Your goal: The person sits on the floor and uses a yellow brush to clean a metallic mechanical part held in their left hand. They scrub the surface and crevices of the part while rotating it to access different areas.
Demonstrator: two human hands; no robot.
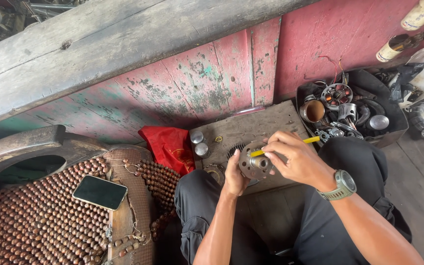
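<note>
You've got the round metal hub (254,164) up off the board, over your lap, left hand (235,176) cupped under it w/ fingers closed on its rim. Right hand (295,158) pinches a yellow-handled tool (284,146), tip on the hub's face. Looks mid-job: hub's still being worked, two shiny caps (198,143) lie apart on the worn wooden board (251,125). Black tray (354,110) of greasy steel parts sits right; red cloth (170,147), beaded mat (35,221) w/ phone (99,192) left.
</note>
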